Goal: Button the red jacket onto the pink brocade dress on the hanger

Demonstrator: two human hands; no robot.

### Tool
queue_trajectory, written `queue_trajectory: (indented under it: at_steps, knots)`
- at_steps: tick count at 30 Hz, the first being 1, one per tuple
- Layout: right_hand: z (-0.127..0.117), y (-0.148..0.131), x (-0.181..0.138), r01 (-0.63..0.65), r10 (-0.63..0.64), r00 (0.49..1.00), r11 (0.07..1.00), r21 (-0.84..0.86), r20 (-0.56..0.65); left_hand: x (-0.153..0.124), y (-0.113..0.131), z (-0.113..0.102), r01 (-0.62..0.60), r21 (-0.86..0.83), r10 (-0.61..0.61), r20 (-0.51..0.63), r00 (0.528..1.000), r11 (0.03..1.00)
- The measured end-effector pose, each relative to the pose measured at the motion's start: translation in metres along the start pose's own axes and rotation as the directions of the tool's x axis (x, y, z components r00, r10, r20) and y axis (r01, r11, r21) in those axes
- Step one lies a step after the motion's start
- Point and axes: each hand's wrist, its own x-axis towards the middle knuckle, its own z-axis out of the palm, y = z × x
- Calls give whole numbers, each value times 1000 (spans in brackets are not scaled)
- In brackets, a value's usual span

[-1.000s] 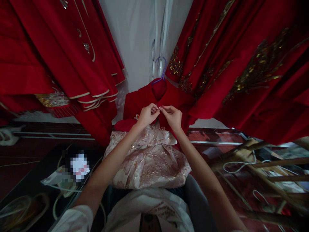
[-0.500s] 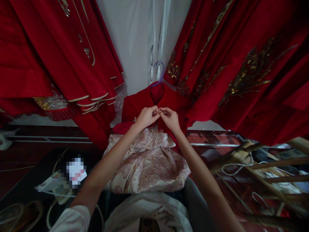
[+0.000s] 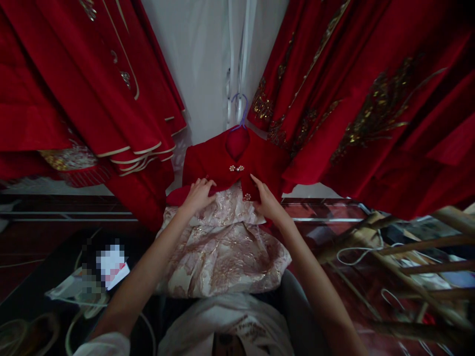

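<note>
A red jacket (image 3: 208, 158) hangs on a purple hanger (image 3: 244, 111) in front of me. At its neck opening, a beaded flower clasp (image 3: 236, 168) joins the two front edges. My left hand (image 3: 199, 194) rests on the lower left front, fingers loosely spread and bent over the cloth. On the other side, my right hand (image 3: 265, 199) is open at the right front edge, index finger stretched out, beside a second beaded flower piece (image 3: 247, 197). Pale pink and gold brocade fabric (image 3: 230, 252) lies bunched below the jacket, over my lap.
Red garments with beaded trim hang at left (image 3: 137, 113) and right (image 3: 315, 133). A dark surface (image 3: 33, 277) at lower left bears a plastic bag (image 3: 74, 289) and loops of cord. A wooden rack (image 3: 393, 277) with cords and papers stands at lower right.
Both hands have let go of the clasp at the neck, which now shows joined. They have moved apart and down, left hand to the left, right hand slightly right. The view has shifted slightly.
</note>
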Motion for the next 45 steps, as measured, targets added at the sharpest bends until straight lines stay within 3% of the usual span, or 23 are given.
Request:
queue_trajectory:
  at_steps: [4,7,10,12,15,18,20,22,24,26,28,31,33,35,37,40,45]
  knots:
    - [-2,18,-2,-169,162,980,984,-60,-113,-17,-29,-5,52,44,-56,107,993,998]
    - [-10,29,0,-325,315,923,946,-12,-221,-37,-49,-3,13,-20,-10,141,990,1000]
    - [-29,29,2,-384,386,875,921,68,-292,-57,-58,-10,21,-56,-13,141,990,998]
    - [-46,19,2,-368,398,891,915,166,-217,-65,-54,-25,52,-36,-47,133,990,998]
    - [-70,-11,-1,-366,393,919,821,438,30,-71,-33,-51,72,-35,-69,77,995,997]
    - [-80,-42,0,-338,410,911,690,640,40,-75,0,-59,74,-57,-76,-35,996,996]
    - [-74,-56,5,-312,449,894,644,698,-15,-81,25,-45,78,-88,-88,-110,990,993]
    - [-58,-65,10,-298,500,863,623,723,-76,-90,49,-17,63,-224,-90,-110,990,972]
    - [-35,-72,15,-293,521,848,619,728,-102,-102,68,16,56,-415,-52,21,998,908]
    - [-12,-79,17,-305,465,885,622,721,-28,-111,81,40,25,-551,80,166,983,834]
    - [5,-84,17,-278,371,928,650,707,24,-115,85,45,21,-640,170,234,957,768]
    - [15,-89,15,-132,250,962,778,614,-110,-102,74,20,80,-749,254,321,913,657]
    - [14,-88,14,-56,189,961,846,530,-200,-85,57,-5,41,-747,221,249,943,664]
    - [13,-85,15,-25,167,956,864,503,-239,-65,36,-24,-33,-690,94,51,994,723]
    - [14,-82,15,-18,182,946,856,516,-270,-47,15,-31,-34,-628,-67,-137,988,778]
    - [22,-76,15,-12,208,926,849,528,-314,-25,-9,-23,9,-566,-167,-228,959,824]
    - [33,-71,17,-17,241,924,802,598,-297,-3,-27,5,54,-372,-153,-244,957,927]
